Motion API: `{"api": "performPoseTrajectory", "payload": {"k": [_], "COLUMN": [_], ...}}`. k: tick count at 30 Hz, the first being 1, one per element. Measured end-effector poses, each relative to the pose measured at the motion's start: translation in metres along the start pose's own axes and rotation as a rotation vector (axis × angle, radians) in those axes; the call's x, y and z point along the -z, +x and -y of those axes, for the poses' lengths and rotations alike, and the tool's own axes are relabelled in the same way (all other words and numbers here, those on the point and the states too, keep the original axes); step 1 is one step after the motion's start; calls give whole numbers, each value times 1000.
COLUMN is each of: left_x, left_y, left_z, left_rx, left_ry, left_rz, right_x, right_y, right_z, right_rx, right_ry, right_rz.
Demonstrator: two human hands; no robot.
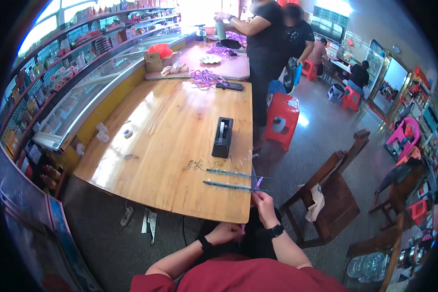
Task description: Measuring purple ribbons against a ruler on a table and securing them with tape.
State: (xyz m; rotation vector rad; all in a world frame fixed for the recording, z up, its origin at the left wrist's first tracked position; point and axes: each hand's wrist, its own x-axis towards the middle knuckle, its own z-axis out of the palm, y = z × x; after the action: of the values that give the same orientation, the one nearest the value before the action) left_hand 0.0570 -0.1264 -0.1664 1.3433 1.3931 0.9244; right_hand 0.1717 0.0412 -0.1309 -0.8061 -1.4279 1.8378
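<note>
Where a purple strip (259, 182) rises just beside the worktop's (180, 126) right edge, the right hand (264, 207) holds it in a narrow grip; the left hand (224, 234) is lower, its hold impossible to tell. The step appears to be working the strip, next calling for a steady pinch. Two green sticks (228, 186) overhang nearby; a black tape dispenser (222, 146) stands beyond.

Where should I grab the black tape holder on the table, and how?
Probably from above, squeezing the long sides of the tape holder at its near end: it's long and narrow, and the pale roll sits toward the far end.
</note>
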Motion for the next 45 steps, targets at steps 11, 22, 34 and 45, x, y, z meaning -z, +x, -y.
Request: {"api": "performPoseTrajectory", "payload": {"k": [11, 22, 34, 45], "left_x": [-19, -13, -13, -30], "left_y": [-28, -38, -48, -53], "left_z": [3, -21, -51, -9], "left_rx": [-19, -349, -630, -308], "left_ry": [231, 360, 360, 438], "left_rz": [169, -16, -257, -57], "right_x": [7, 10, 3, 6], "right_y": [-8, -17, -55, -99], "right_z": [-14, -35, -46, -33], "right_rx": [-20, -21, 8, -293], "right_ry": [-35, -226, -256, 33], "right_rz": [-35, -3, 66, 178]}}
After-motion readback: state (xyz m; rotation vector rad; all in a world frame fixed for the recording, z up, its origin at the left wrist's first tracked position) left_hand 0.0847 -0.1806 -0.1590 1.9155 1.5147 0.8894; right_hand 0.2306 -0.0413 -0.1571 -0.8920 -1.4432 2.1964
